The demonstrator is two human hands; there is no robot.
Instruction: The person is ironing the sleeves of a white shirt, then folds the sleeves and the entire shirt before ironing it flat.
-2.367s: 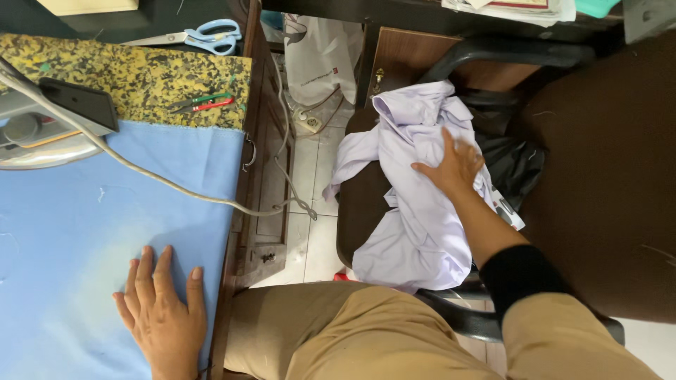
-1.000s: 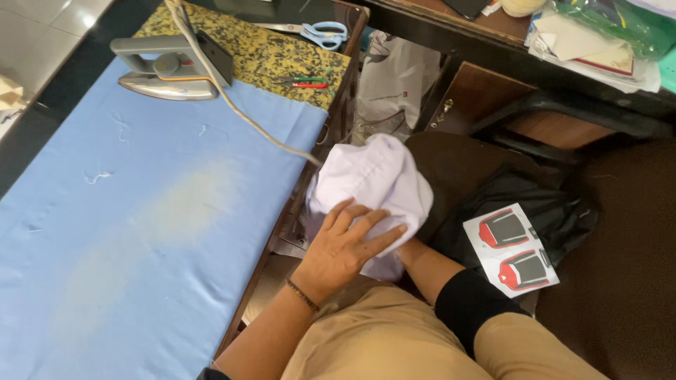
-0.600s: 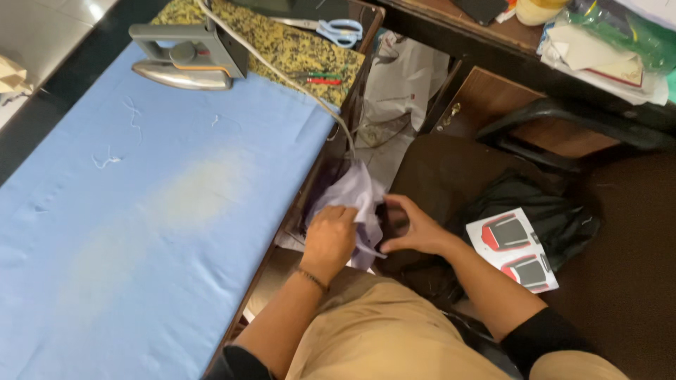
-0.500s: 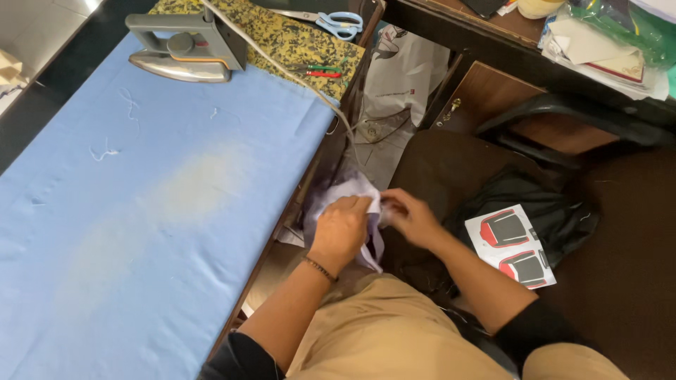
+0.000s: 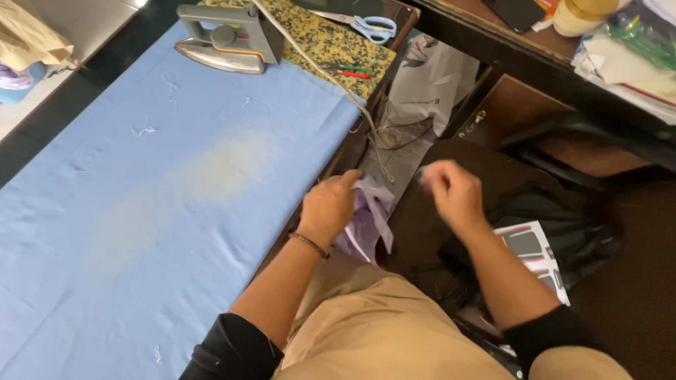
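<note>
lilac cloth (image 5: 370, 224) bunched in closed left hand (image 5: 329, 205), right hand (image 5: 451, 193) beside.

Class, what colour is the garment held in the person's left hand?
Pale lilac garment, gripped by the left hand; head view.

The right hand (image 5: 454, 197) is motion-blurred, and the left hand's (image 5: 327, 210) fingers hide behind pale lilac cloth (image 5: 370, 225)

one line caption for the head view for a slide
Left hand grips a lilac garment beside the blue ironing table; right hand raised nearby.
</note>
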